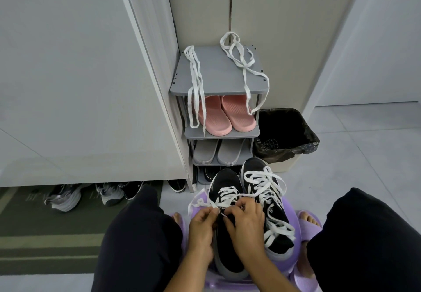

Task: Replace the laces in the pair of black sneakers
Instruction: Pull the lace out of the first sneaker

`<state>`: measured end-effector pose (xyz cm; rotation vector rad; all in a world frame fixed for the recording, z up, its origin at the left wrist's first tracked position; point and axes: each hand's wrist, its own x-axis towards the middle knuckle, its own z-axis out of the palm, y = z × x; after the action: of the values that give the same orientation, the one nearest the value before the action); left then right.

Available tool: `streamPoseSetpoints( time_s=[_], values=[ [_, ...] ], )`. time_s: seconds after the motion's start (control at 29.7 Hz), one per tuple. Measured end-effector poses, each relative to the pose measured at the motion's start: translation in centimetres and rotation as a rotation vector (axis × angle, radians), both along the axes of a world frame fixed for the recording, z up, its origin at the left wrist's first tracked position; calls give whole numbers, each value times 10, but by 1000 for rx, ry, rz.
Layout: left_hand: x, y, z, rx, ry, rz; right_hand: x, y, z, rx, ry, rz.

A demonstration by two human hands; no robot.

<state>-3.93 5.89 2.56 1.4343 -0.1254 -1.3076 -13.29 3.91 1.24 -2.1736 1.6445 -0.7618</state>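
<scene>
The grey shoe rack (218,73) carries two loose white laces (194,86) draped over its top shelf, probably parked there to stay untangled and within reach. The purple stool (290,209) between the knees holds both black sneakers (262,177) side by side, toes pointing away, raising the eyelets to working height. On the left-hand sneaker (227,184), the left hand (201,225) and right hand (247,223) each pinch the white lace (227,192) near the upper eyelets, apparently to keep tension while threading or pulling.
</scene>
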Motion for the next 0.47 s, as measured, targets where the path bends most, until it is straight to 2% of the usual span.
streamPoseSetpoints(
  time_s=[0.2,0.37,0.47],
  values=[
    [1,3,3,-40,-26,-63,-2,-4,0,-41,-18,7],
    [5,5,-1,-26,-79,-92,1,-10,0,-101,41,73],
    [4,1,-1,-14,-174,-68,0,-9,-5,36,-128,53]
  ],
)
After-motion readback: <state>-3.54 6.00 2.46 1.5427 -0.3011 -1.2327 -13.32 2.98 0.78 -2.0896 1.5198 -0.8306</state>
